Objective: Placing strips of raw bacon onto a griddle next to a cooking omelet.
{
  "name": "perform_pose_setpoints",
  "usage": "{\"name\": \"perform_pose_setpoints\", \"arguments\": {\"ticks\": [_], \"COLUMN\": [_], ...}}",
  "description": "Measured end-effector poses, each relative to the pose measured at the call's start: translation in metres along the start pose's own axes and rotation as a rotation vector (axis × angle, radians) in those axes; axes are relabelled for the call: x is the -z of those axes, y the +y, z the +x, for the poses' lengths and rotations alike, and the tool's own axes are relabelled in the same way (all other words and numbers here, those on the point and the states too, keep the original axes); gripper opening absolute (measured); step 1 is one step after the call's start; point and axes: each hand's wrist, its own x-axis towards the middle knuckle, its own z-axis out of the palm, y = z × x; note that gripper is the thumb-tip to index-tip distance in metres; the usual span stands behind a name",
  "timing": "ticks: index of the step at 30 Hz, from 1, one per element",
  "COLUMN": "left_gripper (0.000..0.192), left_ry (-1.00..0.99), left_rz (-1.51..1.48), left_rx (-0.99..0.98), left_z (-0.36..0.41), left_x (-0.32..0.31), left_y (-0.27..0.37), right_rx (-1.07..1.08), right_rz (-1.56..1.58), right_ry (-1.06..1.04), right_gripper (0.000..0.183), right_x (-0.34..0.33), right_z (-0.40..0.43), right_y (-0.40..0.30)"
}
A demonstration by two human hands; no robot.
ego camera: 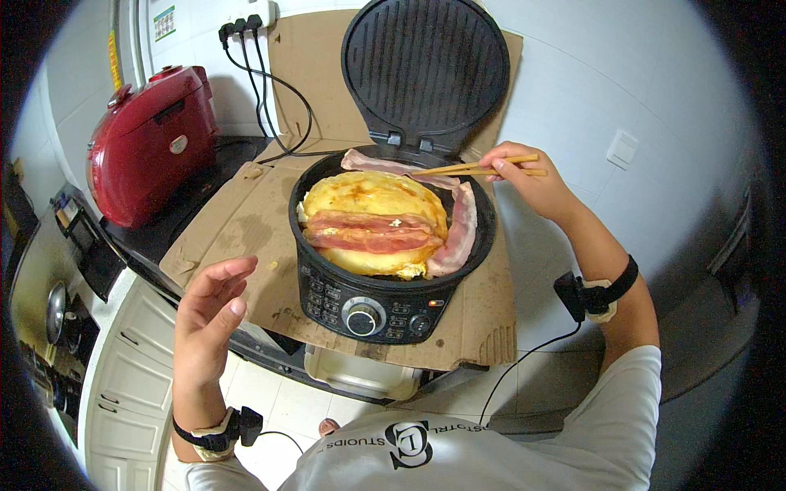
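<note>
My right hand [521, 175] grips a pair of wooden chopsticks [473, 167]. Their tips meet a bacon strip [381, 162] along the back of the pan; whether they pinch it I cannot tell. Another bacon strip [457, 233] curves down the pan's right side. In the black electric griddle [368, 307] lies a browned, egg-coated flatbread [374, 190], with bacon [374, 232] across its front half. The ridged lid [427, 67] stands raised behind. My left hand [215, 307] hovers left of the griddle, fingers apart and holding nothing.
Cardboard [233, 239] lies under the griddle. A red rice cooker [153, 147] stands at the back left. Black cords [264, 80] run from a white power strip [261, 11] on the wall. A pale tray [362, 371] sits below the cardboard's front edge.
</note>
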Motion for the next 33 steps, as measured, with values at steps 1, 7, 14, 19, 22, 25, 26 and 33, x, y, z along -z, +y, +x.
{"name": "perform_pose_setpoints", "arguments": {"ticks": [1,7,14,19,22,25,26,33], "left_gripper": [0.045,0.042,0.047,0.047,0.043,0.04,0.04,0.044], "left_ry": [0.006,-0.026,-0.015,-0.008,-0.012,-0.013,-0.003,0.048], "left_rz": [-0.004,-0.039,-0.019,-0.016,-0.038,-0.067,-0.076,-0.017], "left_rx": [0.007,0.019,0.022,0.009,0.009,0.011,0.013,0.021], "left_z": [0.0,0.003,0.003,0.001,-0.001,-0.003,-0.004,-0.013], "left_x": [0.0,0.001,0.001,0.004,0.008,0.009,0.009,0.014], "left_y": [0.0,0.003,0.004,0.004,0.004,0.004,0.005,0.003], "right_rx": [0.006,0.023,0.026,0.02,0.044,0.043,0.043,0.162], "right_rz": [-0.001,-0.131,-0.154,-0.043,-0.028,-0.096,-0.096,-0.188], "right_ry": [-0.018,-0.104,-0.125,-0.013,-0.034,-0.09,-0.088,-0.19], "right_gripper": [0.018,0.019,0.02,0.02,0.02,0.019,0.019,0.016], "right_x": [0.001,0.004,0.002,0.004,0.003,-0.003,-0.007,-0.019], "right_z": [-0.002,-0.005,-0.006,0.0,0.01,0.019,0.022,0.033], "right_y": [0.0,-0.017,-0.025,-0.029,-0.022,-0.015,-0.014,-0.014]}}
